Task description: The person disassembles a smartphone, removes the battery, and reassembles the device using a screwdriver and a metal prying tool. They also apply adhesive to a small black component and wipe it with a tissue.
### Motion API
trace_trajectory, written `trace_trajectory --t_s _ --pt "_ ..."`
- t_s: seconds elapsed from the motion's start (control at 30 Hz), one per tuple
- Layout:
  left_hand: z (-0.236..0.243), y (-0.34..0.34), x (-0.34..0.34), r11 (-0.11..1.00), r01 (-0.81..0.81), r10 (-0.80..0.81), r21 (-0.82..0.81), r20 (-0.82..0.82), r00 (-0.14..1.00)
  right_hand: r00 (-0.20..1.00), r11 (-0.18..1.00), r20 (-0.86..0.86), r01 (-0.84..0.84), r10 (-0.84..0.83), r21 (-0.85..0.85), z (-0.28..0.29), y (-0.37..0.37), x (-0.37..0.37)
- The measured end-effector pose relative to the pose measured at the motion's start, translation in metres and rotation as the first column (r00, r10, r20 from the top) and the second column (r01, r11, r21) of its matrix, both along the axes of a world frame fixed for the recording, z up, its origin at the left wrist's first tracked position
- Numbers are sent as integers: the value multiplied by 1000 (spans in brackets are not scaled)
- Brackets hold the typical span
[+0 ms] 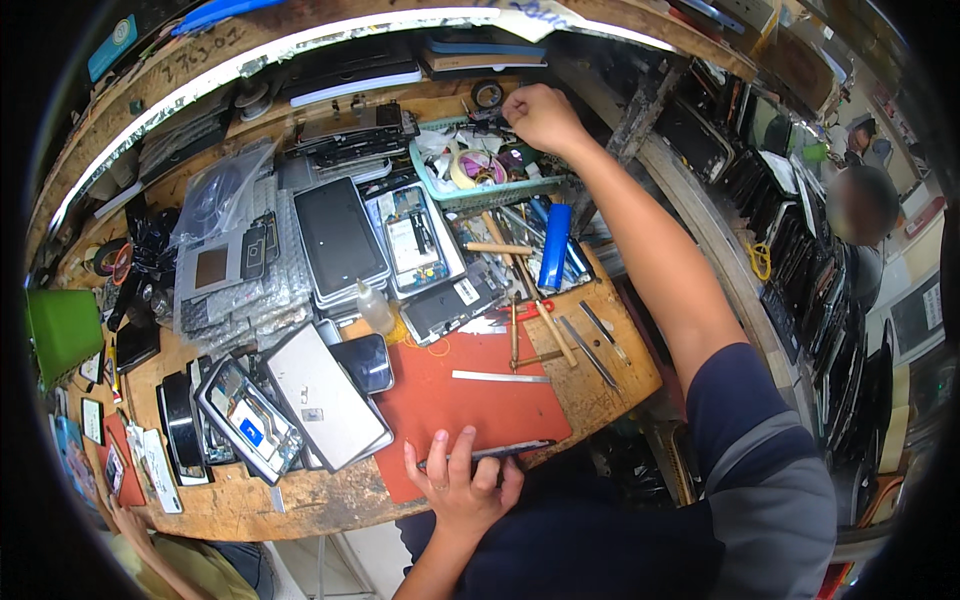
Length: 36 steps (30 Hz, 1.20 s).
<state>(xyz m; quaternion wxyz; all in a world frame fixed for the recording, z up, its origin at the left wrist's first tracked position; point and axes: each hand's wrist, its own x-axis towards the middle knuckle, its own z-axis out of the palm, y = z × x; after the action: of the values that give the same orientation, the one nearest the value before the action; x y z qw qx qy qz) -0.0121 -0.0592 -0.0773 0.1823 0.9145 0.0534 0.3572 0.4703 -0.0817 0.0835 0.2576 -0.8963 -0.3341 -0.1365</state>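
Navy sleeve (735, 400) | left grip (466, 492) clamped on dark slab (525, 448) | right grip (545, 119): can't discern closure

At nine o'clock we see a green bin (64, 338); at ten, a clear bag (218, 200); at three, yellow string (762, 262).

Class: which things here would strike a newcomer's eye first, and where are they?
The red mat on the bench stands out, with the left hand holding a thin dark object at its near edge. Beyond, a bright blue object lies before the pale green basket, with the right hand by the basket's back right corner.
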Motion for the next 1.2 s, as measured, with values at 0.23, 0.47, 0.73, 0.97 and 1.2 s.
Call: trace_trajectory --t_s 0.23,0.47,0.73,0.97,1.2 --pt "-3 0 -3 1000 -6 6 7 -45 999 964 919 91 264 -249 -292 -21 36 54" --pt "-3 0 -2 1000 7 -6 15 -49 999 993 845 34 111 -109 -524 -41 29 61" --pt "-1 0 -1 1000 -10 10 -5 -26 1000 993 968 -12 108 -114 -225 -40 18 49" --pt "-2 0 1 1000 5 -5 2 -16 1000 994 959 -102 -54 26 -278 -46 23 47" --pt "-1 1 1 1000 5 -5 -2 -15 1000 924 899 305 -81 229 -431 -78 44 25"
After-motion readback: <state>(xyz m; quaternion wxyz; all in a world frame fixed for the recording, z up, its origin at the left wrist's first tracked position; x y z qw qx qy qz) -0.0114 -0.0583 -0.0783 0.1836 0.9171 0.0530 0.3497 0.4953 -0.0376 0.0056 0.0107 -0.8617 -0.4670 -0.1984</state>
